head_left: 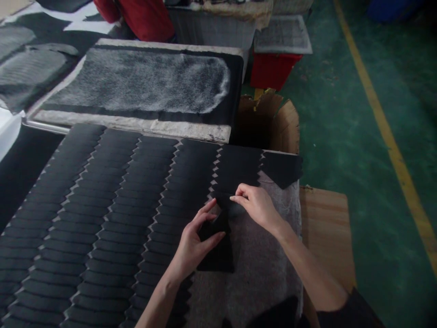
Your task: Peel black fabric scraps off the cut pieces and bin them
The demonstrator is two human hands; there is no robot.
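My left hand (195, 243) grips a small stack of black cut pieces (218, 253) between thumb and fingers, low on the grey felt board (269, 264). My right hand (256, 205) pinches the edge of a single black piece (228, 202) and presses it down at the end of the rightmost column. Several columns of overlapping black pieces (112, 214) cover the board to the left in neat rows.
A grey felt-covered board (143, 82) lies behind. An open cardboard box (273, 123) and a red crate (273, 68) stand at the back right. A person in red (143, 18) is at the top. Green floor with a yellow line (385, 127) runs right.
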